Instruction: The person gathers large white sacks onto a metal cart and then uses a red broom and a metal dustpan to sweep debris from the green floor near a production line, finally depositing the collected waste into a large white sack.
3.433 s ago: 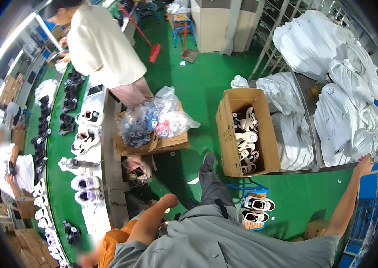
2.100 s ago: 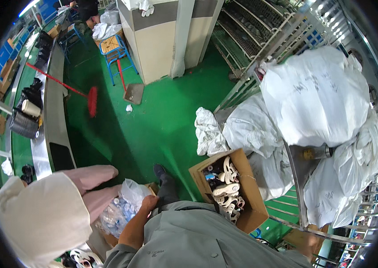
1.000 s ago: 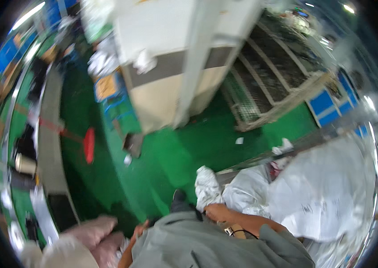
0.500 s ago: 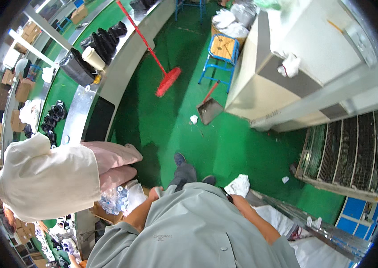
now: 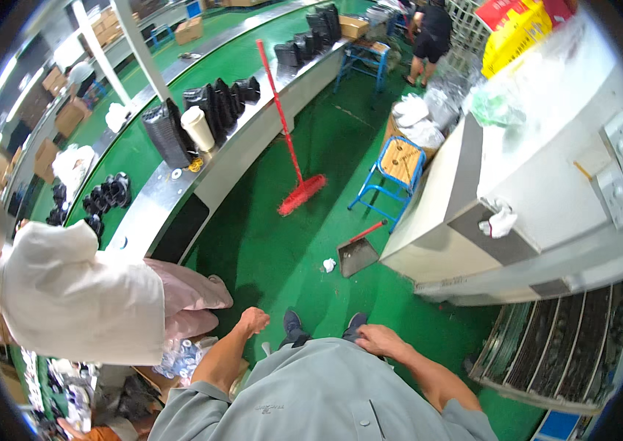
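My left hand [image 5: 255, 321] hangs out in front of my left hip with its fingers loosely curled in, and nothing shows in it. Beside my right thigh is my right hand [image 5: 379, 340], its fingers partly spread and no object visible in them. Between and beyond the hands, both my shoes [image 5: 292, 321] stand on the green floor [image 5: 289, 283]. Ahead lie a dustpan [image 5: 358, 257] with a red handle and a crumpled white scrap [image 5: 329, 265]. A red broom [image 5: 303, 194] leans against the workbench edge, bristles down.
A person in a white top [image 5: 80, 294] is close on my left by the curved workbench [image 5: 153, 198]. A blue-framed stool [image 5: 402, 160] and a pale cabinet-like block [image 5: 436, 242] stand ahead right. A wire rack [image 5: 558, 353] is at right. Another person [image 5: 431, 37] stands far ahead.
The view has tilted up and shifted, showing more ahead. My left hand has come away from my shirt's side, and my right hand has moved forward beside my thigh. Both shoes now show side by side.
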Available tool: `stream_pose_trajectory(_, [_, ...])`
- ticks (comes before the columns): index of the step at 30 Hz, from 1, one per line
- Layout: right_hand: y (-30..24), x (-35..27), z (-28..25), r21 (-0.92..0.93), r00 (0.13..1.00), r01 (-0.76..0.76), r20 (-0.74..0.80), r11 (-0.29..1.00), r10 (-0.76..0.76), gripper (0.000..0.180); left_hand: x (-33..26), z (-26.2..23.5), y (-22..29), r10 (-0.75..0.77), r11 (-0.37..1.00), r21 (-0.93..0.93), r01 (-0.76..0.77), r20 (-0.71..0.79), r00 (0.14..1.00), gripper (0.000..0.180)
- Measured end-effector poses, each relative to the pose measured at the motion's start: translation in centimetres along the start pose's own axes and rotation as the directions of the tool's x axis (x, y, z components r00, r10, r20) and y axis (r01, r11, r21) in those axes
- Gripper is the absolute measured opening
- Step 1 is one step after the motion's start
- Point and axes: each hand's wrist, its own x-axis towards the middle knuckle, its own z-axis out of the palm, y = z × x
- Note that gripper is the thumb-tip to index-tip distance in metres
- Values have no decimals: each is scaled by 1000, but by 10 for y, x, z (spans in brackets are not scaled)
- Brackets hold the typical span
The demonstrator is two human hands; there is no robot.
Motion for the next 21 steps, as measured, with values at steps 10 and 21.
stream_pose_trajectory(10, [26, 51, -50, 144, 992, 121, 21, 982, -125, 36, -68, 164, -68, -215, 940, -306, 149, -194, 957, 44])
stream_pose_trajectory(21, [92, 63, -57, 55, 948, 94, 299, 994, -106, 37, -73, 251, -123, -145, 967, -222, 124, -80, 986, 25])
